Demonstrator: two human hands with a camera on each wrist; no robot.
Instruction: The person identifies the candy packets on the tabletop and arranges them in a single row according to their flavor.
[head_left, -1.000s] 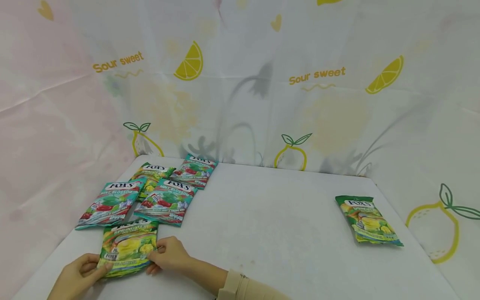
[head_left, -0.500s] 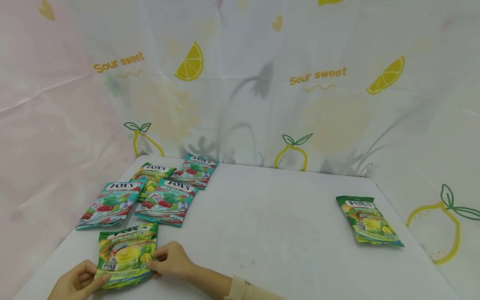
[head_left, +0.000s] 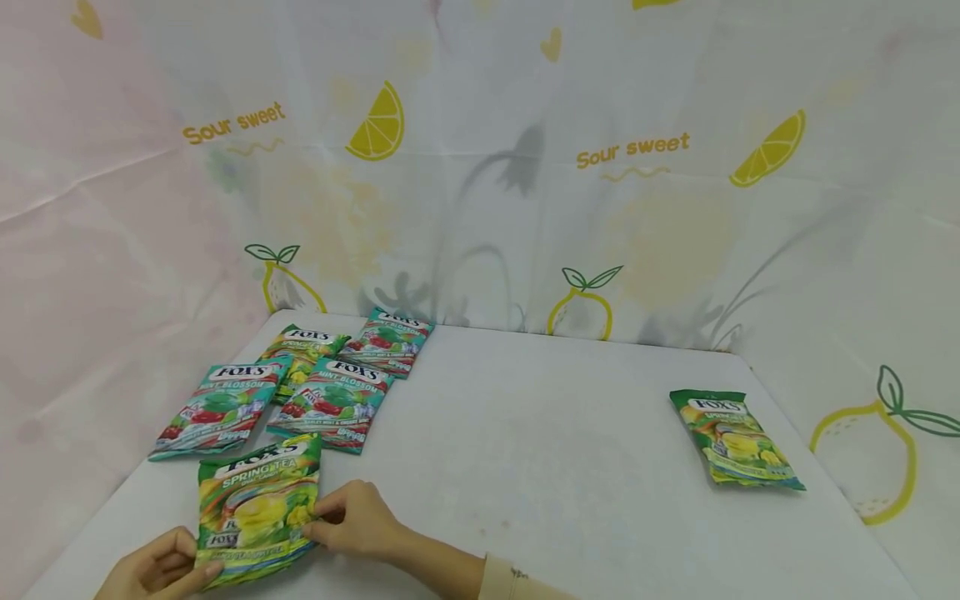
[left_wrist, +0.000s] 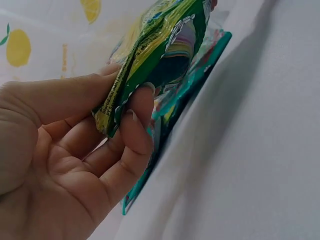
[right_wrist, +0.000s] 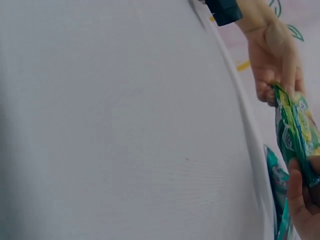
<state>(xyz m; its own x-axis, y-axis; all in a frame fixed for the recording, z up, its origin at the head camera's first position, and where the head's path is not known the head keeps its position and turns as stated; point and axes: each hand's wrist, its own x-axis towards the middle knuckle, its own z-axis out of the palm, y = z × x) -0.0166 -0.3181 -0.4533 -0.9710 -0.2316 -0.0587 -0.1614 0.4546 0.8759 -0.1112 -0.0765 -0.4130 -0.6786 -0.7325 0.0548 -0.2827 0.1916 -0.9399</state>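
On my head feed, a FOX'S Spring Tea candy packet (head_left: 258, 508) is held between the two sets of fingers, its printed front turned up towards me. The left hand (head_left: 153, 567) pinches its near left corner; in the left wrist view I see the thumb along one face and fingers against the other. The right hand (head_left: 360, 521) pinches the packet's right edge, its fingers close together on the wrapper. The left wrist view shows the held corner clear of the worktop (head_left: 570, 467).

Beyond the fingers, past the packet's top, I have a left Mint Blossom packet (head_left: 221, 408), a middle Mint Blossom packet (head_left: 333, 408) and, farther off, a rear Mint Blossom packet (head_left: 388, 342). A second Spring Tea packet (head_left: 302, 360) lies among these, partly hidden. Well apart, to the right of the right hand's fingers, lies a lone Spring Tea packet (head_left: 738, 442).
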